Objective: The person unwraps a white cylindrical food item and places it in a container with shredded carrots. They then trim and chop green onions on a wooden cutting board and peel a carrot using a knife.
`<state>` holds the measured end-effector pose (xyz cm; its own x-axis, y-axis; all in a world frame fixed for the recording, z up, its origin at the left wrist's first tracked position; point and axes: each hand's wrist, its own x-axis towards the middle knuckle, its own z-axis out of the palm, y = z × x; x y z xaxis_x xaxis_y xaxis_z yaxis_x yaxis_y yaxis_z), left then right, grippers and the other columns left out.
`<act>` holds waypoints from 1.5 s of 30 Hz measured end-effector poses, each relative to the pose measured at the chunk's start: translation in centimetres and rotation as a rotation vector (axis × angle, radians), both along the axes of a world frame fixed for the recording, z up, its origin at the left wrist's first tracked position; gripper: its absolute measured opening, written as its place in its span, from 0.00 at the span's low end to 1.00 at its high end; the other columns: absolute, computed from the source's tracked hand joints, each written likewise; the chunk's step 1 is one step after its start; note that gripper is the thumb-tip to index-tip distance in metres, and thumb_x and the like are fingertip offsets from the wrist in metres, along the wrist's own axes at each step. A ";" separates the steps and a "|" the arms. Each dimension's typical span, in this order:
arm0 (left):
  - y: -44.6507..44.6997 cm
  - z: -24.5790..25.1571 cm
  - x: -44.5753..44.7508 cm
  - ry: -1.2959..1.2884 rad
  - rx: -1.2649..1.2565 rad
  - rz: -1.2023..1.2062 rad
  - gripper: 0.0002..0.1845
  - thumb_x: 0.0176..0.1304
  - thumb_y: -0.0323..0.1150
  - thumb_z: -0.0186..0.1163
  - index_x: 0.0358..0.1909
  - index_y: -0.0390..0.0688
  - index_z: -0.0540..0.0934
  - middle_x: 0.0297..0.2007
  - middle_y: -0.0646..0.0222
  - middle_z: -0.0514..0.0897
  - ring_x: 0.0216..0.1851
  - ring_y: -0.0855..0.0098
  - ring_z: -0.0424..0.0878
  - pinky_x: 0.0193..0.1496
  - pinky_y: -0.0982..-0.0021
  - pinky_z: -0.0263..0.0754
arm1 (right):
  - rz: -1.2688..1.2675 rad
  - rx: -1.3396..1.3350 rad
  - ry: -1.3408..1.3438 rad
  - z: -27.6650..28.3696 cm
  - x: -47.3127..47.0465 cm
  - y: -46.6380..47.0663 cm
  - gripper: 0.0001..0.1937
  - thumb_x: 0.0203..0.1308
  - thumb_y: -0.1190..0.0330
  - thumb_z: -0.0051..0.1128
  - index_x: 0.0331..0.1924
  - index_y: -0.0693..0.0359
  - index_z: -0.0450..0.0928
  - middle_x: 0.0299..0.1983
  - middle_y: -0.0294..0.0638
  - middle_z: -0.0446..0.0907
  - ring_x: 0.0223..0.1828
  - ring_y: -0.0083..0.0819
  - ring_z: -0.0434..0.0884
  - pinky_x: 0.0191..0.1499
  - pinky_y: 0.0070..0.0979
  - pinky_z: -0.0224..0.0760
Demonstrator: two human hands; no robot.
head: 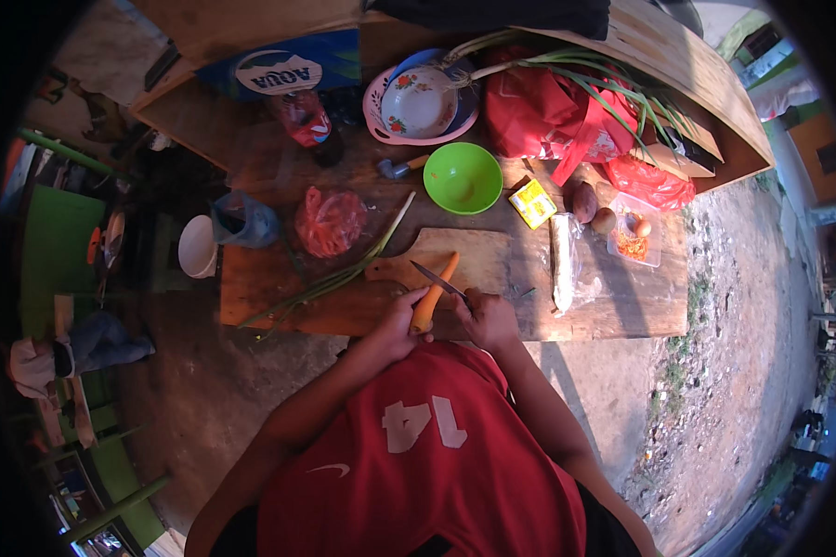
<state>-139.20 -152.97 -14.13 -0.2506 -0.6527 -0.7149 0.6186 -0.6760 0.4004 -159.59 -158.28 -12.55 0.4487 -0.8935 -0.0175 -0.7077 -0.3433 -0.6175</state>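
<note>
My left hand is closed around the thick end of an orange carrot, whose thin tip points away from me over the table's front edge. In my right hand is a knife with a dark handle, and its blade lies across the carrot. Beneath the carrot's tip is a wooden cutting board with its handle to the left. A spring onion lies slantwise to the left of the board, partly over its handle.
Behind the board stands a green bowl. To the right are a yellow packet, a white wrapped roll and a plastic container with an egg. A red plastic bag and a blue container are at left. A person sits far left.
</note>
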 end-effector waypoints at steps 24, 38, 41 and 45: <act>-0.2 1.8 -0.2 0.056 0.077 0.035 0.23 0.78 0.48 0.51 0.64 0.47 0.80 0.23 0.78 0.75 0.21 0.81 0.77 0.21 0.76 0.73 | 0.151 -0.064 -0.176 2.4 1.2 3.8 0.16 0.68 0.51 0.61 0.39 0.53 0.88 0.22 0.47 0.83 0.23 0.47 0.85 0.29 0.43 0.79; 0.5 0.9 -0.7 -0.021 0.198 0.027 0.19 0.74 0.57 0.54 0.50 0.55 0.81 0.26 0.76 0.81 0.23 0.76 0.82 0.21 0.69 0.76 | 0.052 0.031 -0.061 0.8 0.8 3.7 0.21 0.72 0.49 0.56 0.32 0.60 0.84 0.23 0.51 0.83 0.26 0.53 0.85 0.31 0.47 0.77; 1.0 -0.3 -0.3 -0.024 0.081 -0.039 0.20 0.70 0.58 0.58 0.48 0.54 0.79 0.27 0.76 0.82 0.20 0.75 0.78 0.18 0.69 0.75 | -0.067 0.071 0.007 -0.7 0.0 2.6 0.22 0.73 0.49 0.55 0.32 0.60 0.83 0.24 0.52 0.83 0.28 0.55 0.85 0.32 0.49 0.77; 1.0 -0.4 -0.2 0.017 0.076 -0.060 0.19 0.71 0.57 0.58 0.49 0.54 0.79 0.29 0.76 0.81 0.20 0.75 0.77 0.19 0.69 0.77 | -0.033 0.053 0.007 -0.4 -1.0 1.8 0.22 0.72 0.48 0.55 0.32 0.59 0.82 0.26 0.51 0.83 0.28 0.54 0.85 0.32 0.48 0.77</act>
